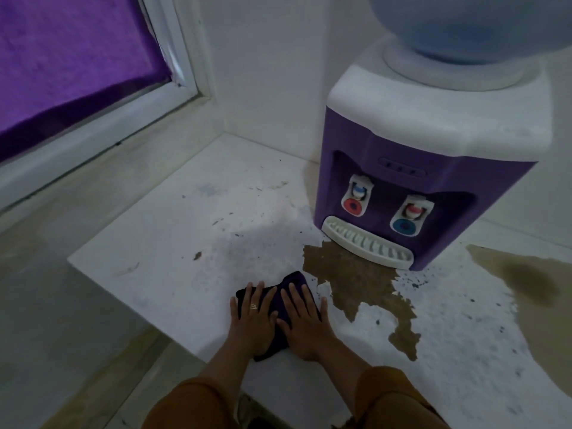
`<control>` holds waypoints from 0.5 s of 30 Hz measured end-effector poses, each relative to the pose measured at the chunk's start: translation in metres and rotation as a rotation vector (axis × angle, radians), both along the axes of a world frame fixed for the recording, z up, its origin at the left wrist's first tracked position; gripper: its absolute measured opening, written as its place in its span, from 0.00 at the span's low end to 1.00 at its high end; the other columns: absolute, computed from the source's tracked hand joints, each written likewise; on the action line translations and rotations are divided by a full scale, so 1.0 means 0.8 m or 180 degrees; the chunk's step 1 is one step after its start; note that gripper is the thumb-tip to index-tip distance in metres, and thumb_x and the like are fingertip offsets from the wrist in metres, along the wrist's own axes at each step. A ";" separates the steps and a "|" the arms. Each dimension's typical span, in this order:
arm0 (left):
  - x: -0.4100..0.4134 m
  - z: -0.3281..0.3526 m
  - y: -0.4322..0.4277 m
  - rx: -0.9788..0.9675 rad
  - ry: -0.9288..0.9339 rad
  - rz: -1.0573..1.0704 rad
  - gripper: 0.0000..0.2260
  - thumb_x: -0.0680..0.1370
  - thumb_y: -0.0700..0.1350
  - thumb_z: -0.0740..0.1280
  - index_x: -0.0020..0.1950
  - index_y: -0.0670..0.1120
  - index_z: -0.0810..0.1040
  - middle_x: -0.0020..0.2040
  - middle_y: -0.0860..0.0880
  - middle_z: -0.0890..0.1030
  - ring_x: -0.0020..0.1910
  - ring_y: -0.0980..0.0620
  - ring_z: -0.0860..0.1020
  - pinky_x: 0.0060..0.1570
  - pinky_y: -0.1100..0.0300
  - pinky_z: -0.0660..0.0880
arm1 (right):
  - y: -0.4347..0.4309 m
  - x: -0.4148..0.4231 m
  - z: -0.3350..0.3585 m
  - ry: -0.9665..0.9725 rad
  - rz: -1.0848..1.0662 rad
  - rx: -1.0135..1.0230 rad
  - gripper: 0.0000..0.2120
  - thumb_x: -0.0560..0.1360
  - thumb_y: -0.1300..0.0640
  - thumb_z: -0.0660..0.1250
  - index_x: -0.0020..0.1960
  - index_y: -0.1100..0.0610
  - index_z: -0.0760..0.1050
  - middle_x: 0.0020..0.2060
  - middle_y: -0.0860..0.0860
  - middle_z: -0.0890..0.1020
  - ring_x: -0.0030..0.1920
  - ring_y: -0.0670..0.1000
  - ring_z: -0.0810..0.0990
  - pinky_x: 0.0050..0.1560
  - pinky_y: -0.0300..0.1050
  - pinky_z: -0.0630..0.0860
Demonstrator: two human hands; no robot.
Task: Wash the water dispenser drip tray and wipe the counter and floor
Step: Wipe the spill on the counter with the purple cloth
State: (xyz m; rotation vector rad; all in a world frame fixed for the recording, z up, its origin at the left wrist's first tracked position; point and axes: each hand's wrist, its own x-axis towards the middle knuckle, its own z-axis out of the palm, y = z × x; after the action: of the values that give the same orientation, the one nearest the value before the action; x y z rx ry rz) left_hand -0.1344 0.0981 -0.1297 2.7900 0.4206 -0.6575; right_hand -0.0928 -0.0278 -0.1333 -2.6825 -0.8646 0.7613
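Cloth (294, 281) mostly hidden under flat left hand (252, 323), right hand (305, 325).

Up at the left a purple fabric (71, 51) fills the opening of a white window frame (182, 66), which has a few dark specks along its lower edge; a plain white wall (266, 57) stands just beside it, to the right

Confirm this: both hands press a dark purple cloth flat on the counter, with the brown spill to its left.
One point is wrong: the head view shows the brown spill to the right of the cloth. The left hand and right hand do press that dark purple cloth flat on the counter.
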 end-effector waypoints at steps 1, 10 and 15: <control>0.011 -0.001 0.007 0.0018 0.0002 -0.0044 0.24 0.84 0.52 0.43 0.78 0.51 0.39 0.79 0.50 0.37 0.77 0.48 0.35 0.73 0.43 0.35 | 0.006 0.007 0.000 0.0010 -0.0067 0.0011 0.58 0.48 0.31 0.10 0.74 0.54 0.29 0.67 0.49 0.25 0.67 0.49 0.24 0.69 0.57 0.26; 0.111 -0.007 0.061 0.0023 0.0040 -0.0445 0.24 0.83 0.54 0.41 0.78 0.53 0.38 0.78 0.51 0.36 0.77 0.48 0.35 0.72 0.41 0.35 | 0.059 0.075 -0.004 -0.0051 -0.0637 0.0021 0.52 0.48 0.34 0.08 0.69 0.55 0.25 0.67 0.49 0.25 0.68 0.49 0.24 0.71 0.59 0.31; 0.138 -0.009 0.076 -0.0038 -0.0030 -0.0574 0.24 0.83 0.52 0.43 0.78 0.53 0.38 0.78 0.52 0.36 0.77 0.48 0.35 0.72 0.41 0.35 | 0.074 0.097 -0.009 -0.0095 -0.0790 -0.0036 0.53 0.48 0.33 0.09 0.70 0.54 0.25 0.67 0.48 0.25 0.68 0.48 0.25 0.71 0.60 0.32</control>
State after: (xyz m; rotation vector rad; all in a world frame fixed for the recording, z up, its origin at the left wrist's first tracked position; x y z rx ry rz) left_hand -0.0239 0.1586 -0.1369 2.8410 0.1633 -0.6819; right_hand -0.0155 0.0314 -0.1408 -2.7476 -0.5200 0.6716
